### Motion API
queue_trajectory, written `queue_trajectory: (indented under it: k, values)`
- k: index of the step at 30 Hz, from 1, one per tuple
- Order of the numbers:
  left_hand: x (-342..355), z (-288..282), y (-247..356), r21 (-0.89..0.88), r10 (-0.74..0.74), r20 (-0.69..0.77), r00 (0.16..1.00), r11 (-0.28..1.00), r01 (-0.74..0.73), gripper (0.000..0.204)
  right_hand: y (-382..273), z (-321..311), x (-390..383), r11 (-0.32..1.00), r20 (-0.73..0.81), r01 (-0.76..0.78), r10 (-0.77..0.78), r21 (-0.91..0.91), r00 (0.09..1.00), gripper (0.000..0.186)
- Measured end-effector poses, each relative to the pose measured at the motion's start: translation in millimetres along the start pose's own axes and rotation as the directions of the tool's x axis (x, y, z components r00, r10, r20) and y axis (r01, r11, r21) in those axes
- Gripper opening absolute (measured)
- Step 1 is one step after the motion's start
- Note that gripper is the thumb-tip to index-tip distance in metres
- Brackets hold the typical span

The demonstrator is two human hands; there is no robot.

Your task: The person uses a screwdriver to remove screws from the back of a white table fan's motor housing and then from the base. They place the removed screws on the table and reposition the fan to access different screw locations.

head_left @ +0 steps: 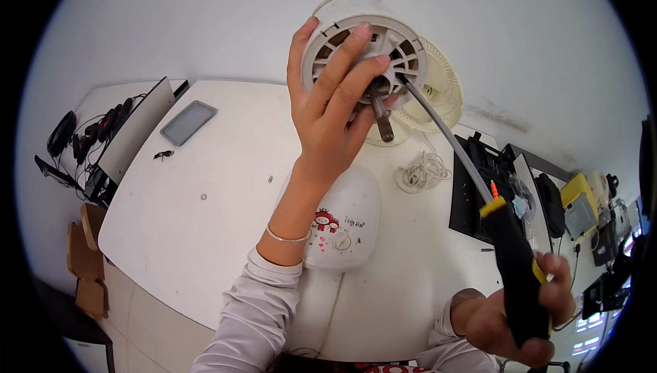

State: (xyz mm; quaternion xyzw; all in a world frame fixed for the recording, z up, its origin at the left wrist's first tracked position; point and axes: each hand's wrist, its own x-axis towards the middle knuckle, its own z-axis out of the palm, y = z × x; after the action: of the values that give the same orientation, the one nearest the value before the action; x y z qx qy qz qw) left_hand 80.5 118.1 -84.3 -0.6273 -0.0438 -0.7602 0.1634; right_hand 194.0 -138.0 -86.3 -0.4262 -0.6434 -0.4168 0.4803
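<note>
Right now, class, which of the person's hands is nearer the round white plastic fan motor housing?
Left. The left hand grips the round white plastic fan motor housing; the right hand holds the black-handled screwdriver far below.

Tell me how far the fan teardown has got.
Done: the front grille lies off on the table. In hand: left hand steadies the motor housing, right hand drives the screwdriver into its hub. Left: housing remains on the base.

White table (205,236) bearing a fan base (345,226), coiled white cord (422,171), grey tablet (188,122), small screws (203,196).
</note>
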Motion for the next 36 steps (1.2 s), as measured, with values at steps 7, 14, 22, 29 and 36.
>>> queue_trajectory:
  k: [7, 14, 22, 29, 36]
  values:
    - [0, 28, -17, 0.049, -0.015, 0.016, 1.0, 0.999, 0.015, 0.045, 25, 25, 9, 0.974, -0.037, 0.11, -0.105, 0.2, 0.994, 0.044]
    - [-11, 23, -5, 0.136, 0.04, -0.014, 0.999, 0.99, -0.038, 0.046, 14, 39, 10, 0.922, -0.234, 0.022, 0.075, 0.388, 0.969, 0.024]
    - [-11, 27, -7, 0.123, 0.007, -0.001, 1.0, 0.992, -0.007, 0.045, 33, 22, 0, 0.945, 0.004, -0.065, 0.067, 0.321, 0.998, 0.035]
    - [1, 11, 3, 0.06, -0.1, 0.107, 0.989, 0.994, 0.094, 0.039, 27, 30, -12, 0.937, 0.011, 0.057, -0.064, 0.344, 0.998, 0.032]
    - [22, -4, 26, 0.174, -0.079, 0.197, 0.977, 0.984, 0.044, 0.04, 20, 23, -4, 0.995, 0.001, 0.009, -0.009, 0.099, 1.0, 0.029]
